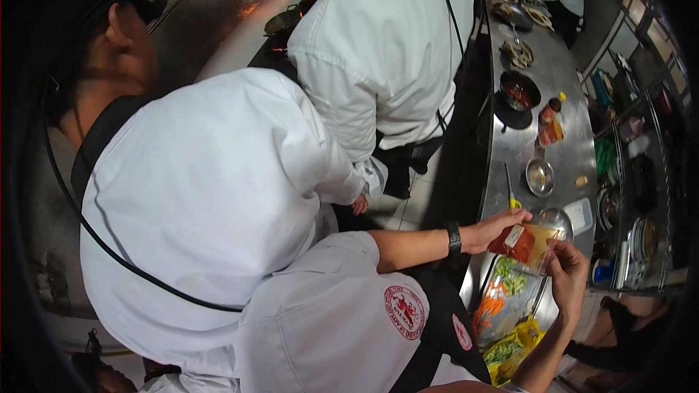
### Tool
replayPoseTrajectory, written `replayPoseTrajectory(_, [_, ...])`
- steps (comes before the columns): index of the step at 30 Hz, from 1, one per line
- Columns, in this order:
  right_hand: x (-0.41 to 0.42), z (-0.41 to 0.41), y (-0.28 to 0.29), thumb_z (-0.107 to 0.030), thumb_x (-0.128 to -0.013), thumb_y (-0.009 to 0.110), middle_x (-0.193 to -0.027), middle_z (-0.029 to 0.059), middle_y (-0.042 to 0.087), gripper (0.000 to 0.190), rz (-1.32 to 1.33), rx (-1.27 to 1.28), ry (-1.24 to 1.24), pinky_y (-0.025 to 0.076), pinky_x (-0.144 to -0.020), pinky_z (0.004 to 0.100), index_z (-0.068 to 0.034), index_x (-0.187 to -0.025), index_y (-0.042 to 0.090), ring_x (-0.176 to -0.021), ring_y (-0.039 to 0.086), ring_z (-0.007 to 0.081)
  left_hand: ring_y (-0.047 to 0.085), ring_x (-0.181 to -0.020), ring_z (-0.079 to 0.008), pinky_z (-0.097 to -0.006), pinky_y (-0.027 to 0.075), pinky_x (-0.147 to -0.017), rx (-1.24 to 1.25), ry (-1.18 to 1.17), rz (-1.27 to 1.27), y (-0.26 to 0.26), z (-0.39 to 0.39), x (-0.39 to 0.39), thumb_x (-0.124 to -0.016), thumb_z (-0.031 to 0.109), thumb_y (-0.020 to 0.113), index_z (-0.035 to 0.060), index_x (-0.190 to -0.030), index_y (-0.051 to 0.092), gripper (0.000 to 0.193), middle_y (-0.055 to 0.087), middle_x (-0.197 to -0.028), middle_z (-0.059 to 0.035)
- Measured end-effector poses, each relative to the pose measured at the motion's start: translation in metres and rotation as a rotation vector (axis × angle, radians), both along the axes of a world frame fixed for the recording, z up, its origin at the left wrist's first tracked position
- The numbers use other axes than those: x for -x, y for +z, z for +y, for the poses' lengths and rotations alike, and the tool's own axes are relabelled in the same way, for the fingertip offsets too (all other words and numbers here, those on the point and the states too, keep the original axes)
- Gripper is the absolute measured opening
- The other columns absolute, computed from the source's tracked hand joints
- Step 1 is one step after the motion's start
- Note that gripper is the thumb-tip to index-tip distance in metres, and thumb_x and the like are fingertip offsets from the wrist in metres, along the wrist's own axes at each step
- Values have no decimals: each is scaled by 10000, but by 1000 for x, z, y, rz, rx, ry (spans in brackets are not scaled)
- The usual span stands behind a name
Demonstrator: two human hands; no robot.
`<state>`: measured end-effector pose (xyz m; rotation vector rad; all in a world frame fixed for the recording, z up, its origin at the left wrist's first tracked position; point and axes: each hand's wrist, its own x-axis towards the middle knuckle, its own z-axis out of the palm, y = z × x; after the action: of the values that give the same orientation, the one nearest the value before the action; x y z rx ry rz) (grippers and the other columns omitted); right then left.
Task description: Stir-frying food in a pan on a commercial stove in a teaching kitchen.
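My left hand [489,232], with a black watch on its wrist, is closed around a clear plastic packet of red powder [516,243] that bears a white label. My right hand [567,270] pinches the empty-looking upper end of the same packet, which is stretched between both hands over the steel table. Beneath it lies a tray of cut vegetables [502,295], with green pieces and orange strips. A yellow plastic bag [513,346] holding chopped greens lies at the tray's near end. Just beyond my hands stands a metal bowl [552,222].
A white plastic container [579,215], yellow-handled scissors [513,199], a small steel bowl [540,178], a sauce bottle [550,109] and a dark wok [519,91] stand along the table. Two people in white jackets stand close at the left. Shelves of plates [641,240] are at the right.
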<state>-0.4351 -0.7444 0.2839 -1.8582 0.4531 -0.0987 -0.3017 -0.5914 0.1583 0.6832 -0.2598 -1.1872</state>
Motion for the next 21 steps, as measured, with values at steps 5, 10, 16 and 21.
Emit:
replayPoseTrajectory(5, [-64, 26, 7, 16, -912, 599, -847, 29, 651, 189, 44, 75, 130, 507, -635, 235, 55, -1094, 634, -696, 585, 73, 613, -1070, -150, -346, 487, -940, 88, -176, 352, -36, 26, -43, -932, 599, 513, 154, -1212, 591, 531, 636, -1179, -10])
replayPoseTrajectory(10, [-143, 61, 8, -57, -920, 649, -854, 30, 650, 173, 36, -26, 287, 517, -630, 244, 29, -1069, 630, -735, 612, 86, 667, -917, -171, -374, 567, -789, 109, -148, 363, -22, 72, -91, -850, 697, 554, 112, -1189, 616, 679, 686, -1037, -52])
replayPoseTrajectory(16, [-183, 66, -73, -468, -668, 864, -1031, 70, 585, 956, -351, -191, 250, 508, -768, 299, -48, -1379, 382, -967, 587, 155, 653, -720, -129, -257, 506, -561, -14, 39, 298, -46, 117, -139, -849, 700, 558, 118, -1091, 663, 639, 699, -928, -26])
replayPoseTrajectory(21, [-203, 139, -146, -500, -470, 941, -1506, 208, 292, 1426, -287, 175, 621, 298, -1129, 437, 4, -1518, 116, -1397, 315, 316, 621, -686, -123, -267, 480, -563, -114, 213, 321, -57, 161, -133, -879, 716, 485, 135, -1075, 663, 638, 678, -875, -9])
